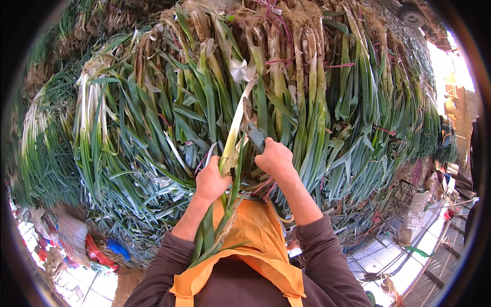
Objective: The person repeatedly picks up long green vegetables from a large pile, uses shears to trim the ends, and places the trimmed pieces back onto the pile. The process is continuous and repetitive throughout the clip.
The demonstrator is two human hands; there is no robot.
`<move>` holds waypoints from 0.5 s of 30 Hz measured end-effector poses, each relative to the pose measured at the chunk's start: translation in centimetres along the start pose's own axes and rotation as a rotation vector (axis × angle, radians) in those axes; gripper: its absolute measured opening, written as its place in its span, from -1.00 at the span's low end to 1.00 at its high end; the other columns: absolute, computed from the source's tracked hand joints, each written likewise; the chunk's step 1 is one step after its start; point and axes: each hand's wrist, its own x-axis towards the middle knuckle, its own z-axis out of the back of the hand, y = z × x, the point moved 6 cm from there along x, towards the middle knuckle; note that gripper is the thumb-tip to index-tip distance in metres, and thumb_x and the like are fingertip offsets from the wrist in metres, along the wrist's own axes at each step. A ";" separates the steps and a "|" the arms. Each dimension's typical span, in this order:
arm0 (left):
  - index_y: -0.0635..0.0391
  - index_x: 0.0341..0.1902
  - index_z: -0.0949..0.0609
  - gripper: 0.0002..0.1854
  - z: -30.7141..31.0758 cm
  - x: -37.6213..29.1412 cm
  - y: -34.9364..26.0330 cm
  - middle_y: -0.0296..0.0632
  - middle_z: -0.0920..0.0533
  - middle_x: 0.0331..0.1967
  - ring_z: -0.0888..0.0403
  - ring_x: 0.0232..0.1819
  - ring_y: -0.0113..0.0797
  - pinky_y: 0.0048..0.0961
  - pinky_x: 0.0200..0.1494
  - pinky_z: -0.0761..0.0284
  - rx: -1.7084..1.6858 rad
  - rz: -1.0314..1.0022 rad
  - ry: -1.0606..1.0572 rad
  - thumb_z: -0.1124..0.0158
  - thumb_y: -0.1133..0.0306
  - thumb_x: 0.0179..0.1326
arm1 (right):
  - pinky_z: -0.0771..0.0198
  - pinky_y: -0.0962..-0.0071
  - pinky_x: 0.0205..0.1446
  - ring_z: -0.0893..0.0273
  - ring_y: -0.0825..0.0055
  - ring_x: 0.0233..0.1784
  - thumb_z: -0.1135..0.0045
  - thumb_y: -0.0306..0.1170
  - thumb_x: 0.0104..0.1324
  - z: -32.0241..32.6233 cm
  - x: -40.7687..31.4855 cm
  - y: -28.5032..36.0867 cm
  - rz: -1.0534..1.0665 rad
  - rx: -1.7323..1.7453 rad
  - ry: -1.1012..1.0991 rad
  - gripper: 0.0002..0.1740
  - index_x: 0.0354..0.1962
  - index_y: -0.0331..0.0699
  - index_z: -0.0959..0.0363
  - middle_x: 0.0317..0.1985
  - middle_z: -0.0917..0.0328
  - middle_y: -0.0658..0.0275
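Note:
My left hand [212, 179] grips a large Welsh onion [236, 124] around its lower shank. Its bared white end slants up and away from me, and its green leaves hang over my orange apron [249, 226]. In my right hand [275, 158] is a worn grey-green hand tool [254, 134] with a narrow brown front end, close beside the white shank. It looks like an air blow gun, though my fingers hide most of the handle. Loose papery skin [230, 157] hangs from the stalk just above my left hand. A blurred white scrap [239, 70] shows near the root end.
Unpeeled onions [310, 76] with brown roots are heaped before me, some tied with pink string [285, 27]. Clean white-stemmed onions [91, 107] lie at the left. Sacks [73, 234] and a blue plastic piece [118, 248] lie lower left. A wire-mesh frame [383, 257] stands lower right.

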 end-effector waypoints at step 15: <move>0.22 0.40 -0.20 -0.14 0.5 -1.1 1.3 -0.07 -0.58 -0.35 -0.59 -0.51 -0.25 -0.35 -0.45 -0.50 -1.100 0.220 0.421 -0.33 0.57 -0.03 | -0.43 0.16 0.13 -0.56 -0.03 -0.02 0.00 -0.35 0.00 5.8 6.7 -2.7 -0.080 0.164 -0.157 -0.59 -0.18 -0.34 -0.52 -0.18 -0.62 -0.10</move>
